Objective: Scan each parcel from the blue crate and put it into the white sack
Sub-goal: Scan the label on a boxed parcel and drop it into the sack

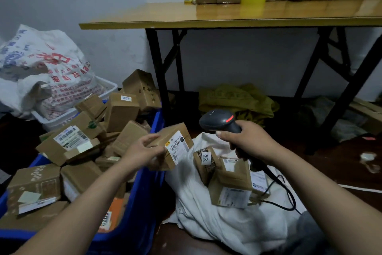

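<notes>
My left hand [142, 151] grips a small brown cardboard parcel [175, 143] with a white barcode label, held over the right rim of the blue crate [142, 203]. The crate is piled with several brown parcels [122, 110]. My right hand [250, 141] holds a dark handheld scanner [219, 120] by its handle, its head just right of the held parcel and a red light showing on top. Below, the white sack [206, 213] lies open on the floor with several labelled parcels [231, 180] inside.
A yellow folding table [227, 16] with black legs stands behind, boxes lined along its back. A printed white bag [45, 68] sits in a white bin at the left. Olive cloth [235, 97] lies under the table. The scanner's black cable [285, 192] loops over the sack.
</notes>
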